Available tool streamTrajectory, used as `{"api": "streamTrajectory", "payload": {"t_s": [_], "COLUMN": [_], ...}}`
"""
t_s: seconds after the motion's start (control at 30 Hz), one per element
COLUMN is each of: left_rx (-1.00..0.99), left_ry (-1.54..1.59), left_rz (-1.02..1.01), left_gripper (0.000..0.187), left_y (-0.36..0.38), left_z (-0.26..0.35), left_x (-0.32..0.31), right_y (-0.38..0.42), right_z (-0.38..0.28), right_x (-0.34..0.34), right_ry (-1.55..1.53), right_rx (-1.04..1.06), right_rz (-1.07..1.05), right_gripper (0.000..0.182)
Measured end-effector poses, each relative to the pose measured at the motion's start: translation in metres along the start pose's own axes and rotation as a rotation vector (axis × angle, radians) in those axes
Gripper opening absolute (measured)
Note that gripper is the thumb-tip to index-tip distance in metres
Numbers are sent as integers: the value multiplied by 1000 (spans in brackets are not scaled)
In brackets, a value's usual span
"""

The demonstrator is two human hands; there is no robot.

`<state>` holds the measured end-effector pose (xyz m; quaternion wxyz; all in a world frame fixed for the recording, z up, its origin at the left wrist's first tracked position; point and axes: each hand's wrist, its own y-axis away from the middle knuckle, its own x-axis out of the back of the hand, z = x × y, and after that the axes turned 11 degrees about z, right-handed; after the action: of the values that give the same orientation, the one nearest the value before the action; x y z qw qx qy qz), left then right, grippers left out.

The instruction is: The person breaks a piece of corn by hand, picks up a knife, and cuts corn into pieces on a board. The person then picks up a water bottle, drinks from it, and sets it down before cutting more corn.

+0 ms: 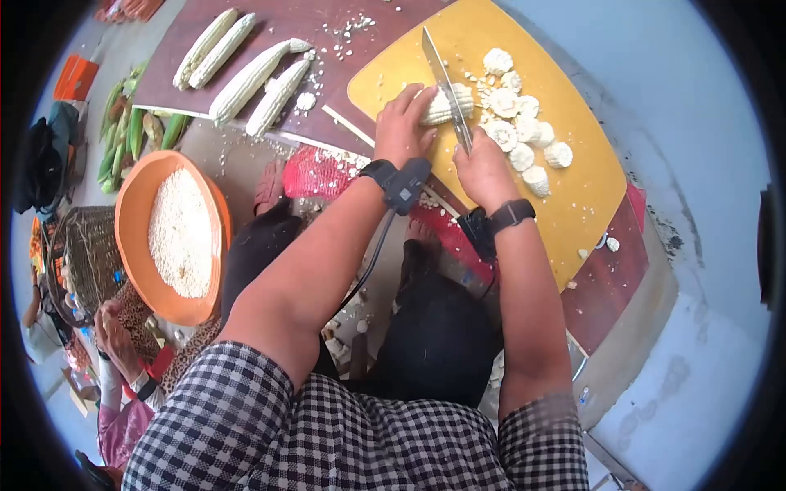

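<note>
You're mid-slice: left hand [403, 124] clamps the white corn cob [449, 105] flat on the yellow cutting board [573, 196], right hand [485, 170] gripping the knife [446, 86] across it beside the cut corn rounds [517, 123]; next stroke probably needs fingertips clear.

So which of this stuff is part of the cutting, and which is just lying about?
In use: left hand holding the cob; right hand with the knife; yellow board; cut rounds.

Lying about: four whole cobs, orange bowl of kernels, husked corn, basket.
</note>
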<state>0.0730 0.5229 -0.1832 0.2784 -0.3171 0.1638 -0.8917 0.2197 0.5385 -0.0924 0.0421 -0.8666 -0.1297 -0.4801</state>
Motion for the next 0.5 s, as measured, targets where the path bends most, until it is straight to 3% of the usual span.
{"api": "streamTrajectory", "payload": {"t_s": [0.1,0.2,0.4,0.5], "left_rx": [43,42,123,112], "left_ry": [73,30,94,86], "left_rz": [-61,-67,-24,-55], "left_gripper": [65,65,63,66], "left_y": [-9,-20,-15,-15], "left_z": [4,9,17,10], "left_x": [2,12,8,6], "right_y": [-12,-14,-24,-18], "right_z": [7,-26,-9,-6], "right_x": [6,32,25,20], "right_ry": [-54,-195,-52,-73], "right_rx": [-26,-323,-207,-61], "right_rz": [-105,-263,-247,-157], "right_gripper": [27,28,29,44]}}
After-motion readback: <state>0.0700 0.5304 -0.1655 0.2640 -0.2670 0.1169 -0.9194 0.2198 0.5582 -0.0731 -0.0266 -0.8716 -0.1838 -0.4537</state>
